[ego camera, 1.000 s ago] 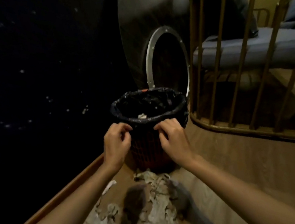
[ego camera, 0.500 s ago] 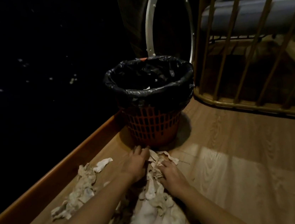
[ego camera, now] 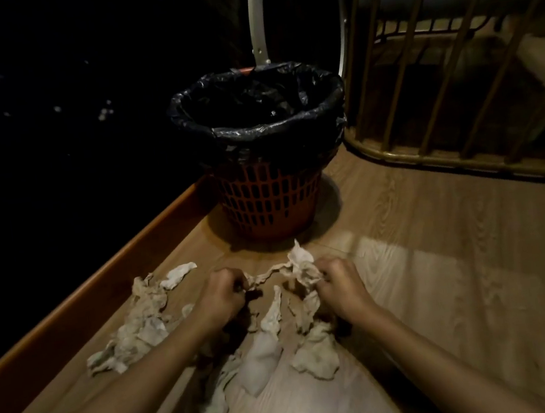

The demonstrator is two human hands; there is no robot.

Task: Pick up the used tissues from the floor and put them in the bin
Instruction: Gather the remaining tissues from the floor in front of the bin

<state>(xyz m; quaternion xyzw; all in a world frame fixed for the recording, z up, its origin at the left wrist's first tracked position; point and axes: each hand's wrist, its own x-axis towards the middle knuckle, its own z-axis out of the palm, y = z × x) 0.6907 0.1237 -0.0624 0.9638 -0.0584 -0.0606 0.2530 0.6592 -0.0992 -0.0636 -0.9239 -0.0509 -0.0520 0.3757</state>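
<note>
An orange slatted bin (ego camera: 269,203) lined with a black bag (ego camera: 258,132) stands on the wooden floor ahead of me. Crumpled used tissues lie in front of it: a pile (ego camera: 141,325) on the left by the skirting, more (ego camera: 265,351) between my forearms. My left hand (ego camera: 222,298) is closed on one end of a twisted tissue strip (ego camera: 269,275). The other end, a crumpled bunch of tissue (ego camera: 302,267), is held in my right hand (ego camera: 339,287). Both hands are low, just short of the bin's base.
A wooden skirting (ego camera: 108,278) runs along the dark wall on the left. A rattan chair frame (ego camera: 446,150) with a grey cushion stands at the right, close to the bin. A white metal ring (ego camera: 256,19) leans behind the bin. Bare floor (ego camera: 444,271) spreads right.
My hands left the bin's rim, dropped to the floor and closed on tissues. They now lift a strip and a bunch slightly off the pile. The view has tilted downward.
</note>
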